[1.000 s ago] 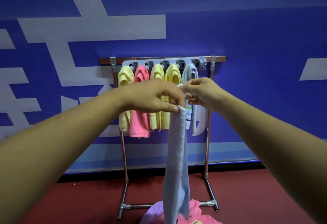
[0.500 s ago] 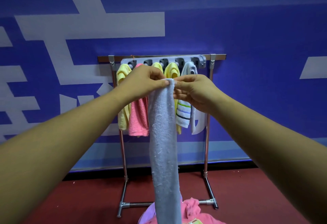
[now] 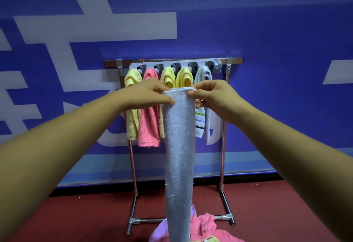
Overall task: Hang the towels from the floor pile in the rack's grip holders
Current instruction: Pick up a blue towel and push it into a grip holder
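Observation:
A long pale blue towel (image 3: pixel 179 146) hangs straight down in front of me. My left hand (image 3: pixel 147 96) pinches its top left corner and my right hand (image 3: pixel 212 98) pinches the top right corner, holding the top edge stretched flat. Behind it stands the metal rack (image 3: pixel 222 146) with a grey strip of grip holders (image 3: pixel 214 65) along its top bar. Several towels hang from the holders: yellow (image 3: pixel 131 127), pink (image 3: pixel 149 127), two more yellow, and a white striped one (image 3: pixel 200 125). The rightmost holder has no towel. The floor pile (image 3: pixel 206 228) of pink and lilac towels lies below.
A blue wall with large white shapes (image 3: pixel 95 25) stands right behind the rack. The floor (image 3: pixel 76 218) is dark red. The rack's base bar (image 3: pixel 149 219) runs along the floor just behind the pile.
The towel's top edge has been spread from a narrow bunch into a flat width between both hands. My hands moved apart and slightly upward.

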Available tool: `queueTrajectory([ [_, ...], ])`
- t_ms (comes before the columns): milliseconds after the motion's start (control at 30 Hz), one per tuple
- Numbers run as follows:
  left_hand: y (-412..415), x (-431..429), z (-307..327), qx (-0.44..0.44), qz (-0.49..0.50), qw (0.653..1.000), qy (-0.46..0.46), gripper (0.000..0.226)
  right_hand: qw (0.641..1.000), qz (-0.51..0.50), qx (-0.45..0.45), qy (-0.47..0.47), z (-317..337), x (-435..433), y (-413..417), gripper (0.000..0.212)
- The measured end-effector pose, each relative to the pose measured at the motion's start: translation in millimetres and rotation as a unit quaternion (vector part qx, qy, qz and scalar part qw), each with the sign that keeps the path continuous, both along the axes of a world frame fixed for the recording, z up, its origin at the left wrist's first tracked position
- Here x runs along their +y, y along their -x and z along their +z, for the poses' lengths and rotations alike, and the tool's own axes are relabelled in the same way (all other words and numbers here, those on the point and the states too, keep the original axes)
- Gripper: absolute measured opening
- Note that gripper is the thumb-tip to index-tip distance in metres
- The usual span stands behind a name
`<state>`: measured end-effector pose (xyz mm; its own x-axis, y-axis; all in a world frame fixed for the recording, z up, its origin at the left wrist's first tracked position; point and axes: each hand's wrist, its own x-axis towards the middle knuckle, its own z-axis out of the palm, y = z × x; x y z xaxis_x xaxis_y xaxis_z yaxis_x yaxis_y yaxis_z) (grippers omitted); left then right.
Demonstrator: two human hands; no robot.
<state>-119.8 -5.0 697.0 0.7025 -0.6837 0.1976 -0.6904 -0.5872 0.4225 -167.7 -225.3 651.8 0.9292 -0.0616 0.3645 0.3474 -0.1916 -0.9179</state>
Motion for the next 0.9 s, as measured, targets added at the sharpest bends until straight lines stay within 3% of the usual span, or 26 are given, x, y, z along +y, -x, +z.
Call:
queueTrajectory([
  [67, 0.2, 1.7, -1.4, 0.023, 0.005, 0.999, 0.027, 0.026, 0.997, -0.041, 0.012, 0.060, -4.0, -4.3, -1.2, 0.006],
  [133, 0.2, -2.4, -4.2, -0.025, 0.031, 0.999, 0.034, 0.031, 0.993, -0.073, 0.014, 0.096, -2.8, -4.1, -0.9, 0.006],
  [200, -0.8, -7.4, -3.9, -0.019, 0.023, 0.993, 0.114, 0.028, 0.998, -0.056, -0.002, 0.041, 3.4, -4.4, -0.2, 0.004],
  [267, -0.8, -10.4, 0.0, 0.081, -0.004, 0.973, 0.215, 0.020, 0.999, -0.012, -0.004, -0.043, 10.3, -6.8, -0.7, 0.005],
  [300, -1.9, -11.4, 1.6, 0.088, -0.003, 0.974, 0.209, 0.019, 0.999, -0.017, -0.006, -0.027, 10.7, -8.3, -2.2, 0.008],
  [367, -5.9, -16.3, -0.6, 0.002, 0.047, 0.994, 0.103, 0.020, 0.997, -0.063, 0.003, 0.055, 5.4, -6.1, -5.4, 0.014],
  [467, -8.1, -19.5, -8.2, -0.001, 0.042, 0.989, 0.142, 0.021, 0.998, -0.055, -0.002, -0.019, 2.2, -1.1, -6.7, 0.013],
  [567, -9.8, -18.5, -14.9, 0.033, 0.015, 0.964, 0.265, 0.013, 0.996, -0.019, -0.017, -0.083, 8.1, 1.1, -5.1, 0.010],
  [633, -11.7, -20.2, -22.5, 0.128, -0.004, 0.917, 0.378, 0.033, 0.992, 0.006, -0.022, -0.125, 13.0, 3.7, -4.1, 0.007],
  [700, -13.0, -22.6, -31.1, 0.207, -0.022, 0.883, 0.420, 0.045, 0.990, 0.023, -0.018, -0.135, 17.1, 7.0, -3.7, 0.009],
  [800, -9.4, -26.2, -41.2, 0.198, -0.020, 0.892, 0.405, 0.038, 0.994, 0.024, -0.008, -0.105, 20.4, 12.2, -3.1, 0.012],
  [900, -7.0, -32.2, -41.0, 0.164, -0.003, 0.871, 0.463, 0.023, 0.990, 0.014, 0.009, -0.140, 15.2, 13.6, -7.8, 0.013],
])
